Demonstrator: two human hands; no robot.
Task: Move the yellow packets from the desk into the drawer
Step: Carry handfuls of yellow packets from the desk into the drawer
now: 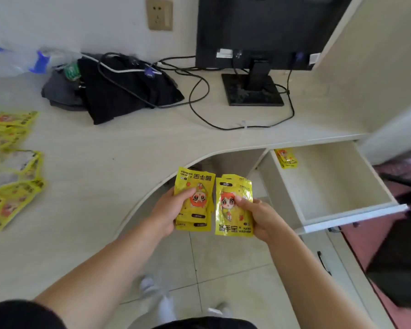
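Observation:
My left hand (169,211) grips a small stack of yellow packets (196,186) held upside down over the desk's curved cut-out. Beside it, my right hand (261,216) grips another stack of yellow packets (233,224), upright, with a red-haired cartoon figure on the front. The two stacks almost touch. To the right the drawer (356,217) stands pulled out, with a few yellow packets (285,157) lying in its far left corner. Several more yellow packets (12,169) lie spread along the left edge of the desk (105,167).
A black monitor (266,29) on its stand sits at the back right, with cables (199,91) trailing across the desk. A pile of dark cloth (124,91) and clear plastic bags (12,60) lie at the back left. Tiled floor shows below the cut-out.

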